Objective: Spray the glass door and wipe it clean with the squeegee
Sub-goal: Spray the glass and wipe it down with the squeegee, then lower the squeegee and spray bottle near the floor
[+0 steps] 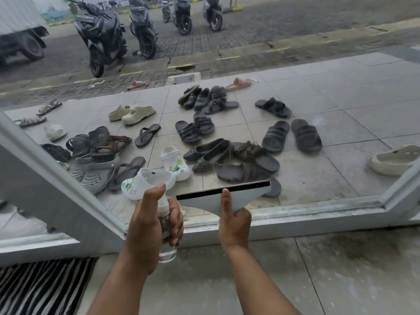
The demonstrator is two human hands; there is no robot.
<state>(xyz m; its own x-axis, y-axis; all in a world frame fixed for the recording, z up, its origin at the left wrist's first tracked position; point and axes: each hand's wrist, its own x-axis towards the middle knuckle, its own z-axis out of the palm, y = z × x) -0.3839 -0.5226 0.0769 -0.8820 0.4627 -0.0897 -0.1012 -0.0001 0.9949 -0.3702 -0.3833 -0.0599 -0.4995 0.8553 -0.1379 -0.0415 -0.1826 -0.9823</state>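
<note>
The squeegee (223, 195) is gripped by its handle in the right hand (234, 226), thumb laid up its grey head, black blade just beyond the thumb tip at the glass door (295, 123). A clear spray bottle (167, 233) is enclosed by the curled fingers of the left hand (151, 226), forefinger set on its nozzle. Sandals (292, 136) are scattered past the fingertips.

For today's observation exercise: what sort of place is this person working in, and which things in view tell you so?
Probably a building's street-side entrance. Many sandals and clogs lie on the tiled porch beyond the glass door, scooters are parked by the road, and a striped doormat lies inside.
</note>
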